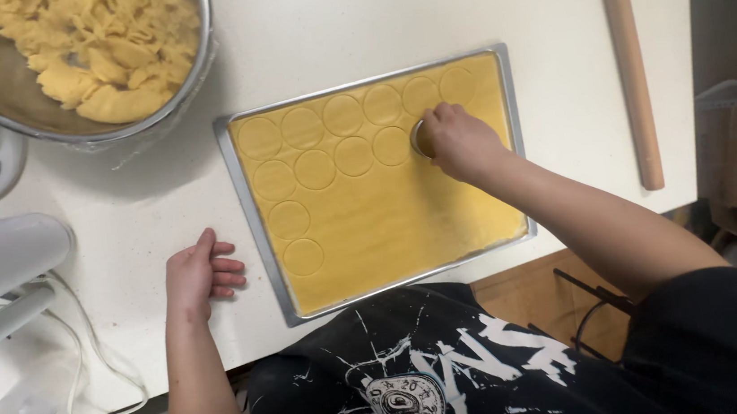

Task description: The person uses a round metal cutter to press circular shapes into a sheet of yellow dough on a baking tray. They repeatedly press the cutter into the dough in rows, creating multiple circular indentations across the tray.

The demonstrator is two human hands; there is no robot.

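Head view: right hand (pixel 461 139) grips a round cutter (pixel 420 138) on dough (pixel 405 212) about one-third cut; left hand (pixel 200 277) rests loosely curled, empty.

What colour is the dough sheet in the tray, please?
Golden yellow dough sheet, seen in the head view.

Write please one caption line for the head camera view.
Right hand presses a round cutter into a dough sheet on a metal tray; left hand rests on the counter.

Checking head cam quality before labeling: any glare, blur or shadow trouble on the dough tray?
Head view: sharp and evenly lit; dough sheet matte, no glare; right hand crisp, hiding most of the round cutter; soft shadow beside the left hand; slight sheen on the bowl rim.
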